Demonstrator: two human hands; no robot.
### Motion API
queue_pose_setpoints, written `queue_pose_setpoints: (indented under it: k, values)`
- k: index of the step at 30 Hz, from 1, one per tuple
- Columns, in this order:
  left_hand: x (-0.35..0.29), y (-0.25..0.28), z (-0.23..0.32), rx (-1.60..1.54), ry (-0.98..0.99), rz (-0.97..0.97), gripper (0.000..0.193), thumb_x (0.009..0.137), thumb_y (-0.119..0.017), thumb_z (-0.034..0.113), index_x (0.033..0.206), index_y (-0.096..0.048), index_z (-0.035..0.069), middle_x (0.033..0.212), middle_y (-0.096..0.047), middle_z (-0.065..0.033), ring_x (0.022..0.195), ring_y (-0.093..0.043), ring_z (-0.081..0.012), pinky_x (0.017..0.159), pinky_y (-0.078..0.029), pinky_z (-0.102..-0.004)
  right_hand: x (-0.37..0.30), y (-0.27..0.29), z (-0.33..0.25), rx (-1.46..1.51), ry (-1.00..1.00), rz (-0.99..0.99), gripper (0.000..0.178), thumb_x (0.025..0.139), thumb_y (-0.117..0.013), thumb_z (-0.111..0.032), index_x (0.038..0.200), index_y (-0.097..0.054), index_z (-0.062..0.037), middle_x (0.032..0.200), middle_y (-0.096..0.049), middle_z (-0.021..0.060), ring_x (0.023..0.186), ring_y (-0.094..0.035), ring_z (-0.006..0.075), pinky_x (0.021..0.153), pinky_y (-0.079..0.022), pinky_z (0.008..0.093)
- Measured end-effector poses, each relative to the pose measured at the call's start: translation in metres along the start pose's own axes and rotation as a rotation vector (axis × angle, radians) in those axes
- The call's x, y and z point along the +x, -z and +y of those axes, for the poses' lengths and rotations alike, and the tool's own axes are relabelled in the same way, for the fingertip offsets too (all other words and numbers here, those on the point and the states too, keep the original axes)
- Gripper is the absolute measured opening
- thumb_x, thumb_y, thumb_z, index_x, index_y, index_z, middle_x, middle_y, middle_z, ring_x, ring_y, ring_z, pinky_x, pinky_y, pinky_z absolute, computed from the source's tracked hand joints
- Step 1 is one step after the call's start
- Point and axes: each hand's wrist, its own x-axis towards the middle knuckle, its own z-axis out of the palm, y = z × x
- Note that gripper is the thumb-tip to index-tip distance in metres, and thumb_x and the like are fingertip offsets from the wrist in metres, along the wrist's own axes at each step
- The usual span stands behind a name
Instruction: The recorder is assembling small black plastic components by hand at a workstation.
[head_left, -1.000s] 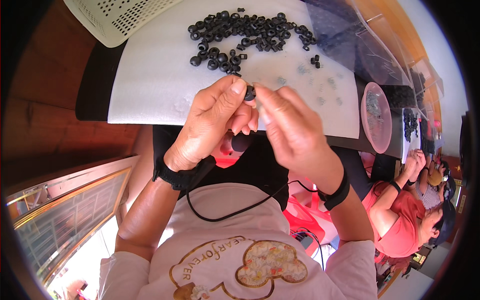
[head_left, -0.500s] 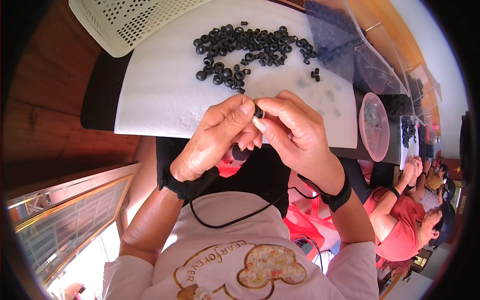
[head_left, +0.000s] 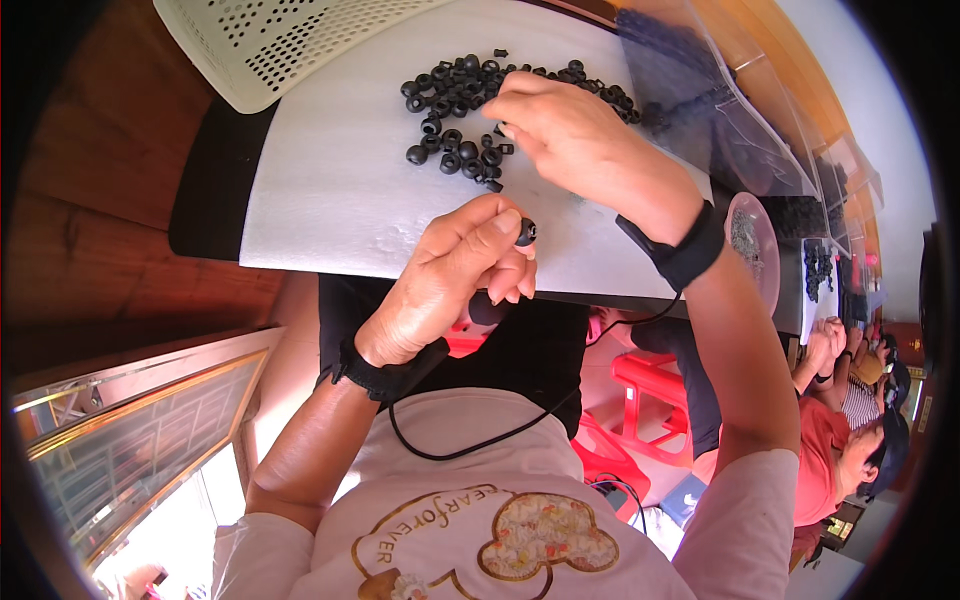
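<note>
My left hand (head_left: 460,265) is closed, pinching a ball-shaped black plastic part (head_left: 526,232) between thumb and forefinger, its hollow end facing right, just above the near edge of the white sheet (head_left: 330,190). Farther out, my right hand (head_left: 565,125) reaches over a scattered pile of black plastic parts (head_left: 455,100). Its fingers are drawn together at the pile, and whatever they pinch is mostly hidden. Round, holed pieces (head_left: 450,160) lie to the left of that hand, with smaller stubby pieces (head_left: 507,148) close to its fingertips.
A cream perforated basket (head_left: 270,50) stands at the far left. Clear plastic bins (head_left: 700,90) with dark parts line the far right. A pink bowl (head_left: 765,250) of small shiny pieces is partly behind my right forearm. Other people (head_left: 850,440) sit along the right, near a red stool (head_left: 650,400).
My right hand has left the black part and moved away and slightly right to the pile. My left hand keeps its hold on the part, almost in place.
</note>
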Motion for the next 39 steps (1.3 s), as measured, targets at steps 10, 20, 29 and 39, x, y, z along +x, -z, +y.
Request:
queue_pose_setpoints:
  k: [10, 20, 29, 39]
  values:
    - [0.0, 0.001, 0.001, 0.05, -0.009, -0.002, 0.041, 0.1, -0.041, 0.039, 0.105, -0.05, -0.001, 0.056, -0.042, -0.0039, 0.07, -0.056, -0.0197, 0.056, -0.047, -0.029, 0.006, -0.004, -0.005, -0.207, -0.039, -0.163, 0.009, 0.071, -0.057, 0.005, 0.078, -0.058, 0.0013, 0.085, -0.055, 0.0138, 0.08, -0.061, 0.0335, 0.068, -0.05, 0.0428]
    - [0.0, -0.001, -0.001, 0.015, -0.026, 0.022, 0.038, 0.099, -0.042, 0.037, 0.102, -0.05, 0.0, 0.057, -0.043, -0.0041, 0.07, -0.056, -0.0204, 0.058, -0.048, -0.0294, -0.013, 0.018, -0.022, 0.112, -0.159, 0.217, 0.005, 0.076, -0.057, 0.0, 0.08, -0.056, -0.0005, 0.08, -0.059, 0.0126, 0.068, -0.059, 0.0335, 0.057, -0.046, 0.0404]
    - [-0.003, -0.004, 0.004, -0.015, 0.01, 0.006, 0.035, 0.098, -0.045, 0.033, 0.096, -0.053, 0.0, 0.061, -0.045, -0.0036, 0.069, -0.053, -0.0157, 0.068, -0.044, -0.0286, -0.076, 0.03, -0.08, 1.039, -0.383, 0.238, 0.005, 0.089, -0.052, 0.006, 0.091, -0.054, 0.0024, 0.08, -0.059, 0.0021, 0.071, -0.06, 0.0074, 0.06, -0.046, 0.0193]
    - [-0.006, -0.009, 0.006, 0.074, 0.006, 0.031, 0.034, 0.097, -0.046, 0.033, 0.096, -0.054, 0.0, 0.062, -0.045, -0.0025, 0.067, -0.05, -0.0126, 0.067, -0.044, -0.0265, -0.094, 0.024, -0.087, 0.994, -0.408, 0.246, 0.009, 0.091, -0.054, 0.004, 0.099, -0.054, 0.0032, 0.083, -0.062, 0.0034, 0.073, -0.061, 0.0066, 0.062, -0.048, 0.0201]
